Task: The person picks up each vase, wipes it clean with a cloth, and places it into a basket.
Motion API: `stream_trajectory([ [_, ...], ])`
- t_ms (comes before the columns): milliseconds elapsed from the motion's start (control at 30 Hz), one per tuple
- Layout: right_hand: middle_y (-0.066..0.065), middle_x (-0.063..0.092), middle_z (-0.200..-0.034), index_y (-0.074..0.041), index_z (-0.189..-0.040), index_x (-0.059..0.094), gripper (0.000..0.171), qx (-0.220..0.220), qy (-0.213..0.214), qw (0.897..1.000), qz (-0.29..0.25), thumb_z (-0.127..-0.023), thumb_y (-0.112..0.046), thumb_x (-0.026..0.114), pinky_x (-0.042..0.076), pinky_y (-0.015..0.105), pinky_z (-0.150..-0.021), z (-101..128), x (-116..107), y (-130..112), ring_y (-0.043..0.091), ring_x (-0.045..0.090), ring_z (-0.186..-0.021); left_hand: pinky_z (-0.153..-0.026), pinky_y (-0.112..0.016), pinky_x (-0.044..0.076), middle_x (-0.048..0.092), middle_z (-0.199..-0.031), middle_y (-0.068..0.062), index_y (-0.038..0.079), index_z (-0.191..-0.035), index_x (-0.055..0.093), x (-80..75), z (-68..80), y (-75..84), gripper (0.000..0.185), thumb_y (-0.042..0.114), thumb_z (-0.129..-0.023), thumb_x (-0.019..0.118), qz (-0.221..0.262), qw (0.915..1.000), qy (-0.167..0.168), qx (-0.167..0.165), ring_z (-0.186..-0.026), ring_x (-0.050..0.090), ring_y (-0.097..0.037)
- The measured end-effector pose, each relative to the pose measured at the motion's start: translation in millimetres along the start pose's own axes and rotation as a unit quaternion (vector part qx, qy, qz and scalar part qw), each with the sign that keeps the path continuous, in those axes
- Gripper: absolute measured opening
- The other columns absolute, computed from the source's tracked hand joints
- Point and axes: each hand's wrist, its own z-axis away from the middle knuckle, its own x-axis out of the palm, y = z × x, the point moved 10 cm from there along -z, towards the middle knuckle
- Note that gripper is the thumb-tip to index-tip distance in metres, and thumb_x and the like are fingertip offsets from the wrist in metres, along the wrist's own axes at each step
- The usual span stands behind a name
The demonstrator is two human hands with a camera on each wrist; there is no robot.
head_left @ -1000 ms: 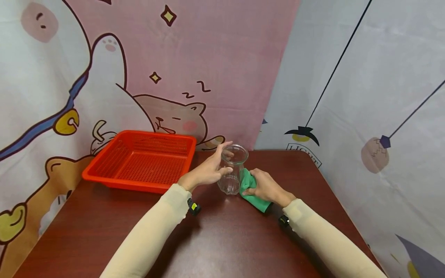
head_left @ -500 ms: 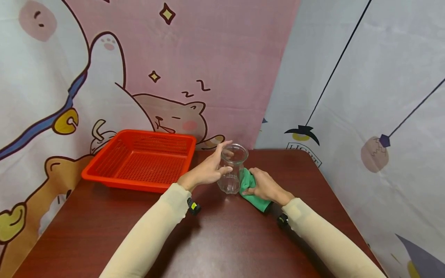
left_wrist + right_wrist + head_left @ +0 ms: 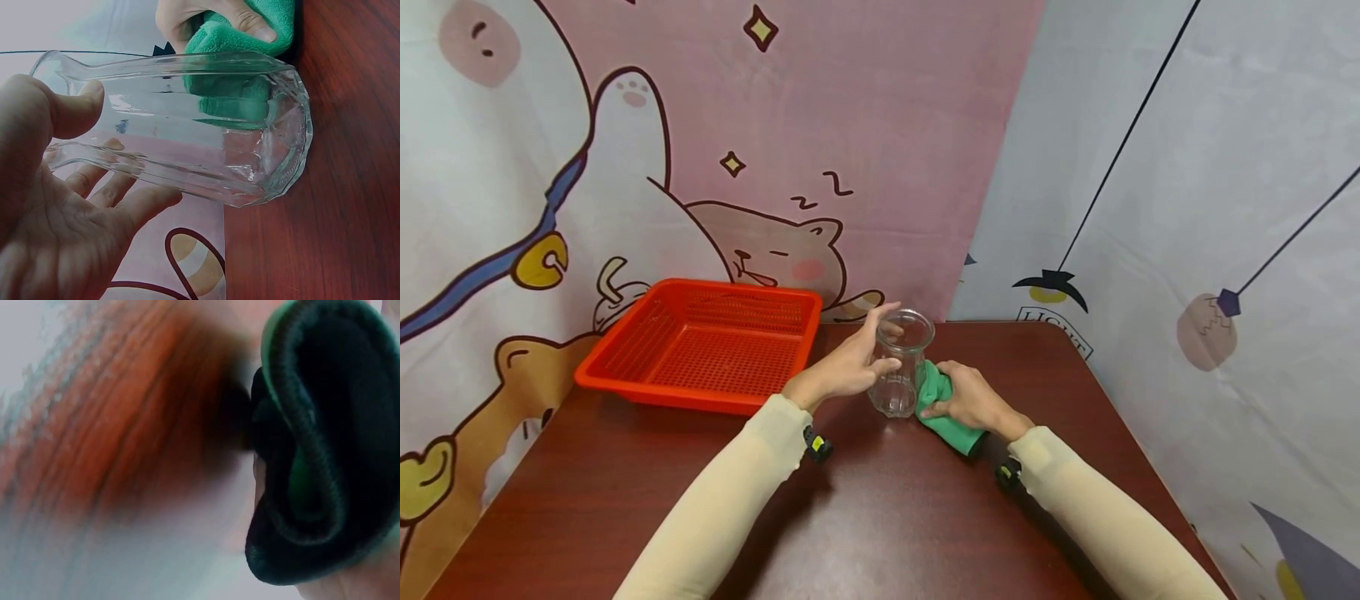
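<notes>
A clear glass vase (image 3: 898, 385) with a flared rim and faceted base stands upright on the table. My left hand (image 3: 848, 363) holds it near the neck; in the left wrist view the thumb lies on one side of the glass (image 3: 169, 125) and the fingers reach round the other. On the vase's right side my right hand (image 3: 973, 402) grips a bunched green cloth (image 3: 953, 432), which lies right against the glass low on its wall. In the right wrist view, folds of the cloth (image 3: 312, 437) fill the right side, dark and close to the camera.
A red plastic basket (image 3: 715, 403) with mesh walls sits at the back left of the dark red-brown table (image 3: 887, 517). Patterned cloth hangings (image 3: 895, 150) rise directly behind the table and along its right side.
Hands, vase and green cloth keep nearly the same places. Only a very slight shift of the whole head view shows.
</notes>
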Motion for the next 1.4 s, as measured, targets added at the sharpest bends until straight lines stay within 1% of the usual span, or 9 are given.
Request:
stream_trajectory([
  [267, 0.018, 0.078, -0.141, 0.004, -0.15, 0.069, 0.084, -0.008, 0.017, 1.0, -0.01, -0.086, -0.035, 0.107, 0.063, 0.057, -0.108, 1, -6, -2, 0.035, 0.075, -0.125, -0.098, -0.038, 0.06, 0.056, -0.169, -0.019, 0.027, -0.184, 0.01, 0.6, -1.0, -1.1, 0.093, 0.011, -0.116, 0.071, 0.004, 1.0, -0.001, -0.006, -0.141, 0.069, -0.036],
  [433, 0.017, 0.077, -0.144, 0.003, -0.152, 0.069, 0.083, -0.013, 0.02, 0.999, -0.022, -0.087, -0.034, 0.107, 0.063, 0.057, -0.111, 1, -11, -6, 0.034, 0.075, -0.128, -0.1, -0.039, 0.059, 0.056, -0.169, -0.019, 0.026, -0.184, 0.009, 0.7, -0.3, -0.8, 0.094, 0.009, -0.115, 0.071, 0.0, 1.0, 0.0, -0.008, -0.143, 0.068, -0.036],
  [600, 0.012, 0.079, -0.139, -0.001, -0.149, 0.072, 0.078, -0.03, 0.033, 0.998, -0.032, -0.088, -0.036, 0.106, 0.063, 0.049, -0.102, 1, -19, -12, 0.026, 0.074, -0.117, -0.1, -0.04, 0.058, 0.056, -0.169, -0.02, 0.024, -0.184, 0.01, 0.9, -0.4, -0.4, 0.094, 0.007, -0.115, 0.071, 0.0, 1.0, 0.001, -0.005, -0.144, 0.068, -0.037],
  [733, 0.01, 0.08, -0.138, -0.004, -0.149, 0.074, 0.076, -0.042, 0.046, 0.997, -0.037, -0.088, -0.037, 0.106, 0.061, 0.043, -0.096, 1, -26, -17, 0.022, 0.073, -0.112, -0.102, -0.041, 0.058, 0.057, -0.168, -0.02, 0.023, -0.184, 0.01, 0.8, -1.0, -1.0, 0.094, 0.006, -0.114, 0.071, 0.0, 1.0, 0.003, -0.002, -0.145, 0.067, -0.037],
  [833, 0.009, 0.08, -0.138, -0.005, -0.149, 0.074, 0.075, -0.051, 0.053, 0.996, -0.043, -0.089, -0.037, 0.106, 0.061, 0.042, -0.095, 0, -30, -21, 0.021, 0.074, -0.11, -0.108, -0.046, 0.06, 0.057, -0.167, -0.02, 0.023, -0.184, 0.01, 0.5, -1.4, -1.6, 0.094, 0.006, -0.115, 0.071, 0.002, 1.0, 0.004, 0.0, -0.148, 0.066, -0.037],
  [900, 0.008, 0.081, -0.137, -0.006, -0.149, 0.075, 0.075, -0.055, 0.058, 0.996, -0.046, -0.089, -0.037, 0.106, 0.06, 0.04, -0.094, -1, -34, -24, 0.019, 0.074, -0.108, -0.113, -0.054, 0.061, 0.057, -0.168, -0.021, 0.022, -0.184, 0.01, 0.4, -1.8, -1.6, 0.094, 0.006, -0.114, 0.071, 0.007, 1.0, 0.005, 0.002, -0.15, 0.064, -0.039],
  [1067, 0.007, 0.082, -0.127, -0.006, -0.148, 0.075, 0.075, -0.054, 0.065, 0.995, -0.058, -0.088, -0.038, 0.106, 0.061, 0.035, -0.087, -3, -42, -29, 0.016, 0.072, -0.098, -0.119, -0.063, 0.058, 0.056, -0.168, -0.021, 0.022, -0.184, 0.01, 0.0, -2.7, -2.4, 0.094, 0.004, -0.114, 0.071, 0.009, 0.9999, 0.006, 0.004, -0.151, 0.064, -0.041],
  [1233, 0.007, 0.081, -0.12, -0.005, -0.148, 0.073, 0.076, -0.052, 0.071, 0.994, -0.059, -0.089, -0.039, 0.106, 0.06, 0.03, -0.082, -3, -48, -33, 0.014, 0.071, -0.092, -0.122, -0.061, 0.058, 0.055, -0.169, -0.021, 0.023, -0.184, 0.01, 0.6, -2.7, -3.0, 0.094, 0.007, -0.115, 0.072, 0.005, 1.0, 0.004, 0.0, -0.15, 0.065, -0.04],
  [1400, 0.005, 0.081, -0.12, -0.007, -0.147, 0.074, 0.074, -0.054, 0.079, 0.993, -0.063, -0.088, -0.041, 0.106, 0.06, 0.031, -0.081, -4, -53, -38, 0.015, 0.071, -0.09, -0.121, -0.058, 0.058, 0.055, -0.169, -0.024, 0.023, -0.184, 0.009, 0.2, -2.2, -1.9, 0.094, 0.008, -0.115, 0.071, 0.004, 1.0, 0.004, 0.001, -0.148, 0.065, -0.039],
])
